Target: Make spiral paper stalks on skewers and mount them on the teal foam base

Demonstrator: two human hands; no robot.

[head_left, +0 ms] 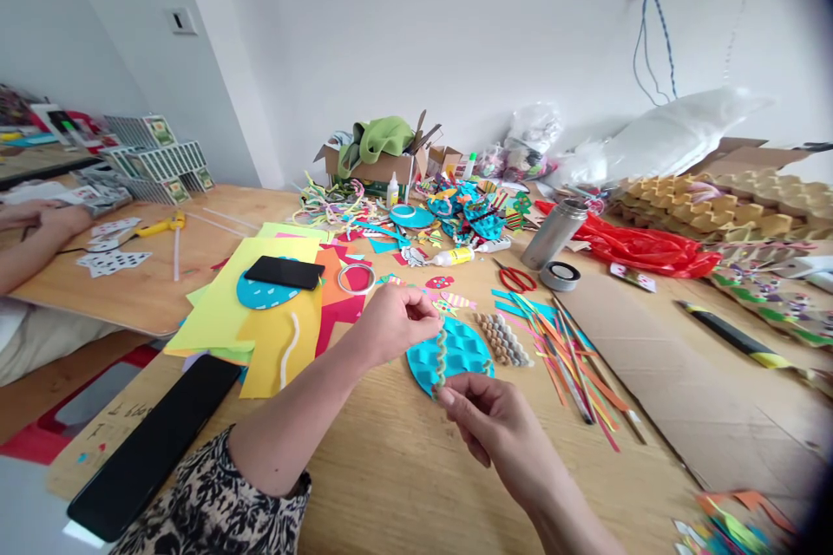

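A thin, wavy greenish cord point(441, 355) is stretched between my two hands, looking like twisted yarn or pipe cleaner. My left hand point(400, 321) pinches its far end, and my right hand point(495, 416) pinches the near end between thumb and fingers. Just beneath the cord lies a round blue paper piece point(465, 342) with a woven, raised pattern; a short bit of similar green cord shows at its right edge. Right beside the disc sits a bundle of beige and grey beaded-looking strands point(504, 340). Small painted fish cutouts point(452, 300) lie behind the disc.
Red scissors point(516, 277), a steel bottle point(554, 232), glue bottles point(454, 256) and paper strips point(573, 347) surround the work area. Cardboard point(677, 364) covers the right side. Phones point(285, 272) and yellow paper point(234, 303) lie left. Another person's hands point(49, 221) are far left.
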